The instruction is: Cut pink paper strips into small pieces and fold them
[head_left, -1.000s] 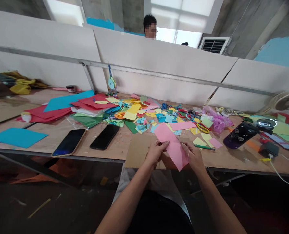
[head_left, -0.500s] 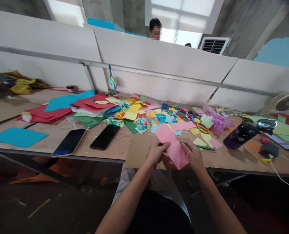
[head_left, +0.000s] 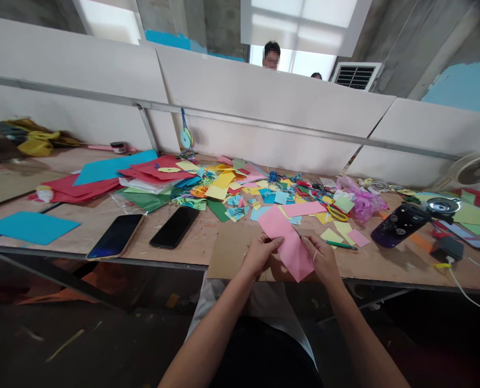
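A creased sheet of pink paper (head_left: 290,248) is held between both hands over the table's front edge. My left hand (head_left: 260,253) pinches its left side, thumb on top. My right hand (head_left: 319,256) is closed at its right side, with a thin pale band round one finger. A small dark tip shows by the right fingertips; I cannot make out what it belongs to. Beneath the hands lies a brown cardboard sheet (head_left: 230,250). Just right of my right hand lies a green pencil (head_left: 341,245) beside yellow and pink paper pieces.
Two phones (head_left: 174,227) lie to the left, near a blue sheet (head_left: 32,227). Behind the hands spread paper scraps (head_left: 234,202) and yellow-handled scissors (head_left: 337,213). A dark tumbler (head_left: 399,223) and a black adapter (head_left: 446,249) are on the right. A person (head_left: 271,56) is beyond the white partition (head_left: 264,102).
The hands and pink paper have barely moved. Beyond the partition, the person's head has shifted right and slightly lower.
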### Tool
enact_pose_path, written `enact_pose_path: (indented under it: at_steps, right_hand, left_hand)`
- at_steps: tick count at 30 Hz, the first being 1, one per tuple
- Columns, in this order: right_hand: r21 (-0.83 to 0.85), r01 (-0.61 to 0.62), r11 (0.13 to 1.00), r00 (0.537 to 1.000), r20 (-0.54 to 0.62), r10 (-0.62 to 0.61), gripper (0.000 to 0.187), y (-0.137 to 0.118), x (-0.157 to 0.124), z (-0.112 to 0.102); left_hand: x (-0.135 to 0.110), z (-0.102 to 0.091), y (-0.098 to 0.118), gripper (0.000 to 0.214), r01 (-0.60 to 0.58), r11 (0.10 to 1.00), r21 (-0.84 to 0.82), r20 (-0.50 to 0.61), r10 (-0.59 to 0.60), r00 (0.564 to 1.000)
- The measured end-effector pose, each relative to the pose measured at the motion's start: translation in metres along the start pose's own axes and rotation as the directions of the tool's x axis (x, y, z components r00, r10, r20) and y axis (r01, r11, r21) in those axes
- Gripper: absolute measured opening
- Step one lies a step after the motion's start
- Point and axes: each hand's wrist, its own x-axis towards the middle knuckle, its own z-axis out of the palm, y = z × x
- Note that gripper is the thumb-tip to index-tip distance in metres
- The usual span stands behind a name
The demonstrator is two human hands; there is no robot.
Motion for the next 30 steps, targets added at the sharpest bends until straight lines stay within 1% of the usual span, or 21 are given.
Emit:
enact_pose_path:
  at_steps: [5, 8, 11, 14, 19, 21, 24, 26, 30]
  right_hand:
    - [0.057, -0.023, 0.998, 1.000, 0.016, 0.023, 0.034, -0.004, 0.001, -0.001]
    - [0.112, -0.040, 0.993, 0.999, 0.028, 0.037, 0.034, -0.004, 0.002, 0.000]
    - [0.208, -0.084, 0.975, 0.995, 0.064, 0.072, 0.036, -0.002, 0.001, 0.001]
    - [0.310, -0.151, 0.939, 0.986, 0.112, 0.122, 0.038, -0.005, 0.000, 0.001]
    - [0.341, -0.185, 0.922, 0.982, 0.109, 0.157, 0.043, -0.018, -0.001, 0.000]
    - [0.385, -0.223, 0.896, 0.974, 0.116, 0.193, 0.042, -0.021, -0.002, 0.001]
    - [0.448, -0.284, 0.848, 0.959, 0.150, 0.242, 0.040, -0.019, -0.005, 0.004]
    - [0.463, -0.314, 0.829, 0.949, 0.167, 0.266, 0.041, -0.015, -0.006, 0.005]
    - [0.439, -0.313, 0.842, 0.950, 0.162, 0.268, 0.043, -0.008, -0.005, 0.006]
  left_hand:
    - [-0.003, 0.002, 0.002, 0.039, 0.011, 1.000, -0.020, 0.038, -0.010, 0.999]
    - [-0.002, 0.001, 0.000, 0.039, 0.011, 1.000, -0.006, 0.037, -0.011, 0.999]
    - [0.000, 0.000, -0.002, 0.039, 0.001, 1.000, -0.003, 0.019, -0.001, 1.000]
    - [0.001, 0.000, -0.002, 0.042, 0.006, 1.000, 0.001, 0.007, -0.006, 1.000]
    - [0.000, 0.001, -0.001, 0.047, 0.027, 1.000, 0.013, 0.001, -0.027, 1.000]
    - [-0.001, 0.001, -0.001, 0.048, 0.028, 0.999, 0.022, -0.002, -0.028, 1.000]
    - [0.000, 0.000, -0.001, 0.048, 0.010, 0.999, 0.031, -0.034, -0.009, 0.999]
    - [0.000, 0.000, -0.001, 0.049, 0.004, 0.999, 0.039, -0.059, -0.002, 0.998]
    - [0.000, 0.000, 0.000, 0.049, 0.016, 0.999, 0.048, -0.058, -0.013, 0.998]
